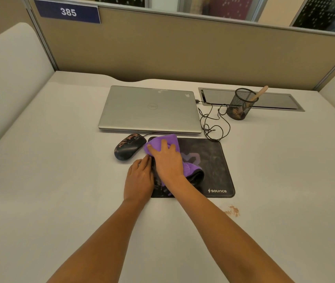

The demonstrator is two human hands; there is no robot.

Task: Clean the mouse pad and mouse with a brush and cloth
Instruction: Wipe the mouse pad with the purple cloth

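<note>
A black mouse pad point(209, 164) with a dusty surface lies on the desk in front of me. My right hand point(167, 158) presses a purple cloth point(162, 142) onto the pad's left part. Flat on the desk, my left hand point(139, 178) rests against the pad's left edge with fingers together. A black wired mouse point(128, 147) smeared with brown dirt sits just left of the pad's far corner. The wooden handle of a brush point(259, 93) sticks out of a black mesh cup point(241, 104) at the back right.
A shut silver laptop point(150, 109) lies behind the pad, with a tangled black cable point(213, 123) to its right. Brown crumbs point(233, 211) lie on the desk point(60, 180) near the pad's front right corner. Beige partition walls surround the desk.
</note>
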